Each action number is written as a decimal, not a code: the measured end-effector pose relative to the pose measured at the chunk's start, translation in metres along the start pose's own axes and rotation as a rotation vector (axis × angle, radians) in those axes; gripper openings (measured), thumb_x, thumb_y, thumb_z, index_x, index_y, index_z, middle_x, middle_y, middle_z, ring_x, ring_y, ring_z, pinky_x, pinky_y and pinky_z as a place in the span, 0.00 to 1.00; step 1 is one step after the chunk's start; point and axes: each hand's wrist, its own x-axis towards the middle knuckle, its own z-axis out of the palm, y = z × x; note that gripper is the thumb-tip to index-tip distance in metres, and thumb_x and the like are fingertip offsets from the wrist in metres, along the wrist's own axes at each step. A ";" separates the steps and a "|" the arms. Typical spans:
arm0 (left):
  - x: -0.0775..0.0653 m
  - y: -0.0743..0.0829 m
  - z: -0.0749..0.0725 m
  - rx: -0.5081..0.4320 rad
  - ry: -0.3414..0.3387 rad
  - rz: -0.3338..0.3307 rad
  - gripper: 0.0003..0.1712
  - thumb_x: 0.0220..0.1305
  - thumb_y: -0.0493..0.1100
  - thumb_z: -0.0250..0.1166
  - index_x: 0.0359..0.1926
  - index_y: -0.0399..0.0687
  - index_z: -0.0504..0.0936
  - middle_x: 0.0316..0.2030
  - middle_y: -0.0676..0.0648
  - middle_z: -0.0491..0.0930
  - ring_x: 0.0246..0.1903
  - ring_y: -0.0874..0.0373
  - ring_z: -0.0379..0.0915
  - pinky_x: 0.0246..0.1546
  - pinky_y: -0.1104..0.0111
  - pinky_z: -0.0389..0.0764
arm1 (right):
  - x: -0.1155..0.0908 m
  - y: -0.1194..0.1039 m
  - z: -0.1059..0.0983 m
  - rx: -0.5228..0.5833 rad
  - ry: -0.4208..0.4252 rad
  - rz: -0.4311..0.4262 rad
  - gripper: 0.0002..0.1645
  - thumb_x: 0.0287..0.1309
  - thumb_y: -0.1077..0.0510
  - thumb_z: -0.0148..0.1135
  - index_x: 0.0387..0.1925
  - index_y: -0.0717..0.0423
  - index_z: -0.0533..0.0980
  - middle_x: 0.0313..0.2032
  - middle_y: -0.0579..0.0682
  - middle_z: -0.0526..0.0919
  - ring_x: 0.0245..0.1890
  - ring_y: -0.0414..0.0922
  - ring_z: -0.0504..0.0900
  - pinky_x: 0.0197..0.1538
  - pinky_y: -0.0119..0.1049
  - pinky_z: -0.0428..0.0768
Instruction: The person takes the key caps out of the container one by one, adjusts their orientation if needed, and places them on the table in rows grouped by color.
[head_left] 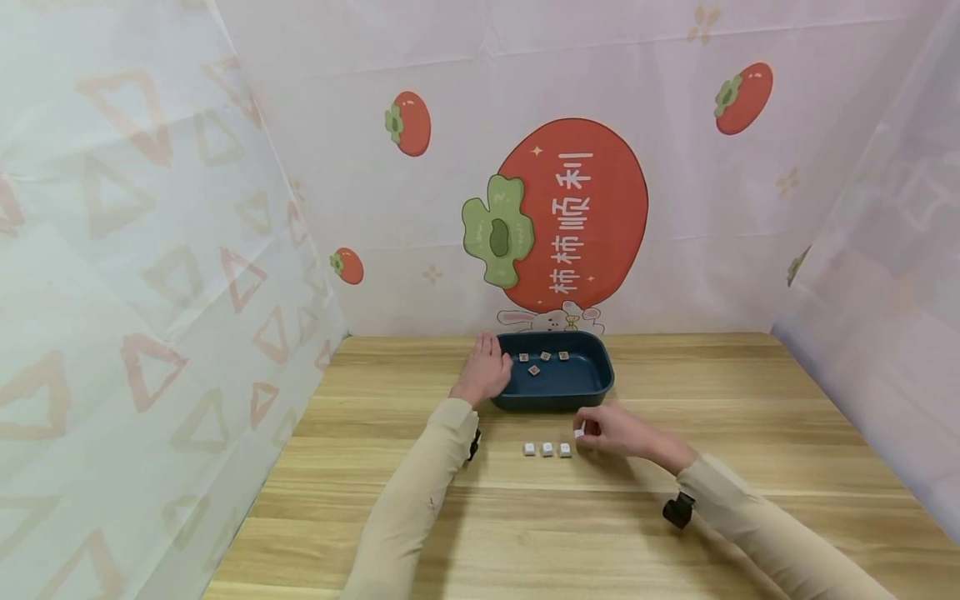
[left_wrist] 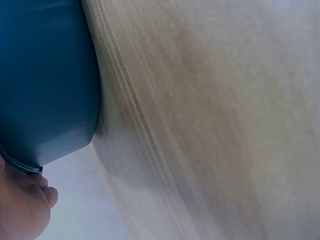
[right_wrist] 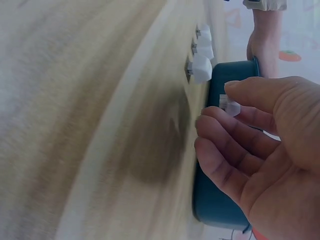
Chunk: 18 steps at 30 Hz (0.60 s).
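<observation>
Right hand [head_left: 617, 431] pinching white keycap [right_wrist: 232, 106], left hand [head_left: 483, 372] holding blue tray [head_left: 551, 402]

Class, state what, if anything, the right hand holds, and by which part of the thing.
The right hand pinches a small white piece, apparently by its sides.

Small screened-off tabletop booth; wood-grain table [head_left: 495, 533] closed in by printed hangings at back, left and right; back hanging [head_left: 442, 200] pale, fold-creased, with large red persimmon [head_left: 626, 225], white Chinese characters [head_left: 572, 221] turned sideways, rabbit [head_left: 557, 320] low down by the table's far edge; left hanging [head_left: 157, 275] patterned with triangles; right hanging [head_left: 892, 267] wrinkled; whether home, office or lab surrounds it, cannot tell.
</observation>
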 end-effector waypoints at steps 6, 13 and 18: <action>0.001 -0.001 0.002 0.008 -0.004 -0.011 0.37 0.78 0.53 0.33 0.76 0.32 0.46 0.77 0.35 0.44 0.78 0.44 0.35 0.78 0.57 0.44 | -0.004 0.000 0.006 0.005 -0.011 -0.004 0.05 0.60 0.56 0.66 0.37 0.51 0.79 0.25 0.39 0.77 0.24 0.32 0.71 0.28 0.27 0.72; 0.001 -0.001 0.002 0.007 -0.005 -0.012 0.37 0.78 0.53 0.34 0.76 0.32 0.47 0.77 0.35 0.45 0.78 0.44 0.35 0.78 0.56 0.45 | -0.006 0.001 0.012 0.017 -0.013 -0.008 0.04 0.59 0.56 0.67 0.36 0.50 0.80 0.25 0.39 0.76 0.24 0.32 0.71 0.28 0.26 0.72; 0.002 -0.001 0.002 0.011 0.001 -0.010 0.36 0.78 0.53 0.33 0.76 0.32 0.47 0.77 0.35 0.45 0.78 0.44 0.35 0.78 0.57 0.45 | -0.006 0.002 0.015 0.006 -0.001 -0.026 0.04 0.58 0.56 0.67 0.35 0.50 0.80 0.24 0.38 0.76 0.24 0.31 0.70 0.28 0.26 0.71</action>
